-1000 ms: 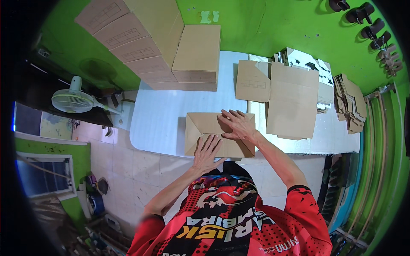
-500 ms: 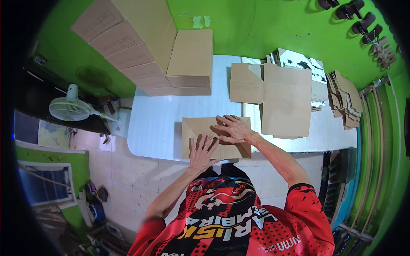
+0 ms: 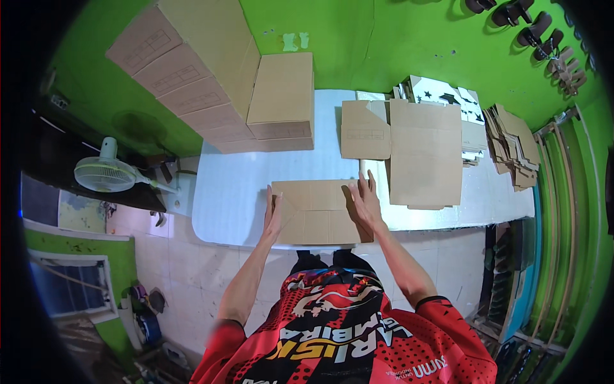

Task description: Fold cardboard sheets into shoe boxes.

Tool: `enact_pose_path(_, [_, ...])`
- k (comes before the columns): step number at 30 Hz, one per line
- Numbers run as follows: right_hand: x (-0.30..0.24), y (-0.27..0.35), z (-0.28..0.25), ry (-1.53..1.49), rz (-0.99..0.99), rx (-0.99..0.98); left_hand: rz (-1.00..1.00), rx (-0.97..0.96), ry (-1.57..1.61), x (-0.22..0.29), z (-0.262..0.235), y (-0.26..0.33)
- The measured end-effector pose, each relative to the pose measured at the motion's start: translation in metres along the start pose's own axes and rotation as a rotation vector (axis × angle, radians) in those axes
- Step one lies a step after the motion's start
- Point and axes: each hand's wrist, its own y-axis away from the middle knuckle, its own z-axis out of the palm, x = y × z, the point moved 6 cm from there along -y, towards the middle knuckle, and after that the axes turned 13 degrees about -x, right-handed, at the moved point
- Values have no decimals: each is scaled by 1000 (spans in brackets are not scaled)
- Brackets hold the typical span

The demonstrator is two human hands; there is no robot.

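Note:
A brown cardboard box (image 3: 313,221) sits at the front edge of the white table, its creased top panels facing up. Along its left end lies my left hand (image 3: 273,214), fingers pointing away from me against the side. My right hand (image 3: 366,201) takes the opposite end, the thumb over the top edge and the fingers reaching along the outside. Together the two hands hold the box between them. The inside of the box cannot be seen.
Closed cardboard boxes (image 3: 281,93) are stacked at the back left of the table (image 3: 236,185). Flat cardboard sheets (image 3: 425,153) lie to the right, with more folded pieces (image 3: 511,144) beyond. A fan (image 3: 105,173) stands at the left. Sandals (image 3: 534,29) hang on the green wall.
Both hands have moved apart, from lying on the box's top panels to its left and right ends. The top panels now show uncovered.

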Motion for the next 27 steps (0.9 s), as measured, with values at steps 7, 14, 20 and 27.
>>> enact_pose_path(7, [19, -11, -13, -152, -59, 92, -41, -166, 237, -8, -3, -19])
enact_pose_path(14, [18, 15, -35, -47, 376, 28, -261, -126, 130, -22, -32, -9])
enact_pose_path(20, [-5, 57, -83, -374, 108, 318, -37, 137, 223, 65, -43, 26])
enact_pose_path(27, [-37, 132, -106, -458, -28, 349, 202, -70, 263, 92, -20, 70])
